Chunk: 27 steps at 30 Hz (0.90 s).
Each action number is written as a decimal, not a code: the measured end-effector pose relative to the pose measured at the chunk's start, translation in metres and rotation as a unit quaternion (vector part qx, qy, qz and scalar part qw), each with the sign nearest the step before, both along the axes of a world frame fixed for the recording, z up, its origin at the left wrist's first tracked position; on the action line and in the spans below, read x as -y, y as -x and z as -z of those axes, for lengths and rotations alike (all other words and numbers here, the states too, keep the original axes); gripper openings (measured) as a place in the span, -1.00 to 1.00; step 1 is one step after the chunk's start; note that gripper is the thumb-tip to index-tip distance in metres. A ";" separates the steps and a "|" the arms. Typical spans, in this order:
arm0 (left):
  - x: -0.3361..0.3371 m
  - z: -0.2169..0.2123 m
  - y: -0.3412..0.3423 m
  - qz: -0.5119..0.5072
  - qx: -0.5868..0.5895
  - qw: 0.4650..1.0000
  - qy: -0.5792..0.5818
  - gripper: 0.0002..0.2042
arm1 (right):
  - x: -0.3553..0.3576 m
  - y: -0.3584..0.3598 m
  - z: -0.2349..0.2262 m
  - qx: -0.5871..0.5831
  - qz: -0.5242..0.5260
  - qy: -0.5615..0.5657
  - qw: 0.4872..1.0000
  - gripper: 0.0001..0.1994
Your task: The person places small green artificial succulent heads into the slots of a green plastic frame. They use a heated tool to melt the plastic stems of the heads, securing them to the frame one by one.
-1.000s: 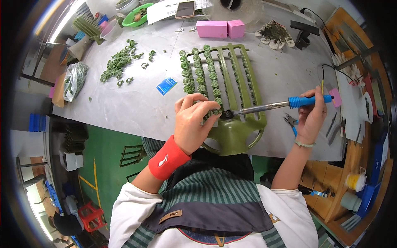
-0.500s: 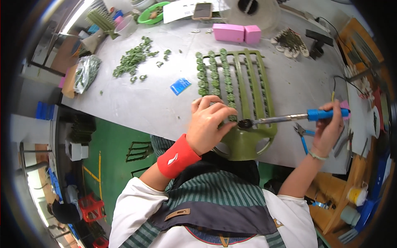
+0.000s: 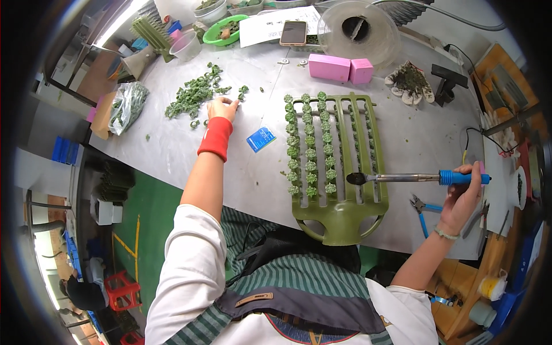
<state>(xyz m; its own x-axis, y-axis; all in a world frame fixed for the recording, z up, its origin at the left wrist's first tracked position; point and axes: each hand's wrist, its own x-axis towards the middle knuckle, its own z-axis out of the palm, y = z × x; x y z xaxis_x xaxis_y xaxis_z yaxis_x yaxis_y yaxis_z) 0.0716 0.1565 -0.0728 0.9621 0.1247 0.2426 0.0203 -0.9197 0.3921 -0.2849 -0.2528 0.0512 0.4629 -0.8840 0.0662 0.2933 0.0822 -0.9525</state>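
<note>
My right hand [image 3: 460, 201] is closed round the blue handle of a soldering iron [image 3: 402, 177]. Its metal shaft points left, and its dark, rounded head is over the slats of an olive-green slatted plastic frame [image 3: 340, 223]. Small green rosette pieces [image 3: 310, 154] stand in rows along the frame's left slats; darker green shows between the right ones. At the far left of the frame, my left hand [image 3: 222, 108], with a red wristband, is on the table beside a heap of loose green pieces [image 3: 192, 95]. Its fingers are bent together near a small loose piece [image 3: 242, 92]; their grip is partly hidden.
A blue packet [image 3: 261, 140] lies left of the frame. Pink blocks [image 3: 329, 68], a phone [image 3: 293, 33] and a soiled glove [image 3: 410, 83] are farther back. Blue-handled pliers [image 3: 422, 214] lie near my right hand. A clear bag [image 3: 125, 106] of green pieces sits at the left edge.
My left hand has left the lower end of the third row and moved up and left to the loose pieces. The soldering iron's head has shifted slightly right, over the slats.
</note>
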 end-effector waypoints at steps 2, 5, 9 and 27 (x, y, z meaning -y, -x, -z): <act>0.009 0.000 0.008 0.035 -0.036 0.993 0.110 -0.78 | 0.003 -0.001 0.000 -0.001 0.008 -0.003 1.000 -0.71; 0.008 -0.003 0.025 0.066 -0.002 0.992 0.105 -0.83 | 0.004 -0.008 -0.003 0.008 0.015 -0.021 1.000 -0.71; -0.010 -0.004 0.035 0.168 0.005 0.972 0.161 -0.83 | 0.004 -0.022 -0.003 0.031 0.032 -0.024 0.999 -0.72; -0.006 -0.035 0.010 0.127 -0.226 0.758 0.598 -0.80 | 0.004 -0.040 -0.004 0.025 0.055 -0.024 0.998 -0.71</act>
<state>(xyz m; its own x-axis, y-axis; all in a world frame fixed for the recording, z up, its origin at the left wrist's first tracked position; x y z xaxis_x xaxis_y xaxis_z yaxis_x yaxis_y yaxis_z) 0.0616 0.1626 -0.0379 0.9428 -0.2088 -0.2600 0.2837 0.0924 0.9544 -0.2453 -0.2563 0.0549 0.3597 -0.9320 0.0441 0.3510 0.0914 -0.9319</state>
